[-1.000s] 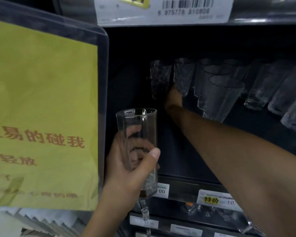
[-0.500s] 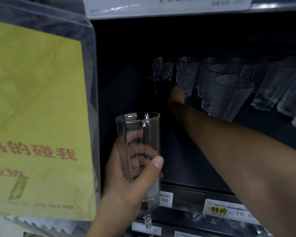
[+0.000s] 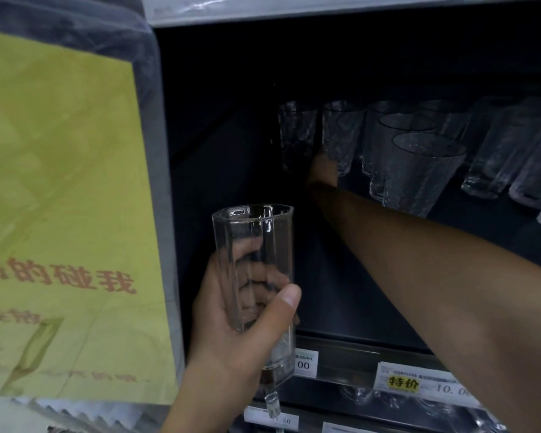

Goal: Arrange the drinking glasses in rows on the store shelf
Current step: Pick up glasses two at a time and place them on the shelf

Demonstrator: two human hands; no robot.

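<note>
Your left hand (image 3: 231, 323) grasps a tall clear glass (image 3: 256, 276) upright in front of the shelf opening, thumb across the front, fingers wrapped behind and visible through the wall. The glass is off the shelf, held above the price rail (image 3: 356, 354).

Your right hand (image 3: 324, 170) is reached deep into the dark shelf (image 3: 341, 292), at the base of the two back-left textured glasses (image 3: 297, 135). Contact looks likely, but the shadow hides the fingers; whether that hand is closed on a glass cannot be told.

To the right, more textured glasses stand in a row running front to back, the nearest glass (image 3: 419, 173) close beside your forearm. Further glasses (image 3: 497, 151) sit at the right edge.

A yellow sign (image 3: 60, 198) in a clear sleeve hangs at left.
</note>
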